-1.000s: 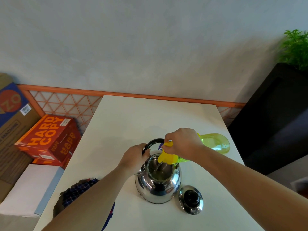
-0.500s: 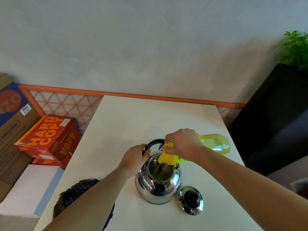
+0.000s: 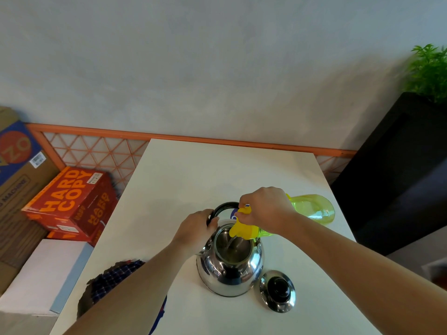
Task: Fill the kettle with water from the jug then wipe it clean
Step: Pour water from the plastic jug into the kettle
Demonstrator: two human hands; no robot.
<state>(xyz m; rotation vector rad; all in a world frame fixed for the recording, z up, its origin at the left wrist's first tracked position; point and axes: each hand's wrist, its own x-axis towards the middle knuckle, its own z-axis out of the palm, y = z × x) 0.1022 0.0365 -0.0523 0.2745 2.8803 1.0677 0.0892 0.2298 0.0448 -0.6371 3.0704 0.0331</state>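
A shiny steel kettle (image 3: 229, 274) stands open on the white table (image 3: 217, 170). My left hand (image 3: 196, 230) grips its black handle (image 3: 223, 206), which is swung back. My right hand (image 3: 264, 209) holds the yellow-green jug (image 3: 314, 207) tipped on its side, its yellow spout (image 3: 242, 229) over the kettle's mouth. A thin stream of water runs into the kettle. The kettle's lid (image 3: 278, 291) lies on the table to its right, knob up. A dark checked cloth (image 3: 113, 279) lies at the table's left edge, partly hidden by my left forearm.
Orange paper boxes (image 3: 70, 201) and cardboard cartons are stacked on the floor to the left, over a white box (image 3: 43, 274). A black cabinet (image 3: 399, 170) with a green plant (image 3: 430, 71) stands to the right. An orange lattice rail (image 3: 92, 151) runs along the wall behind the table.
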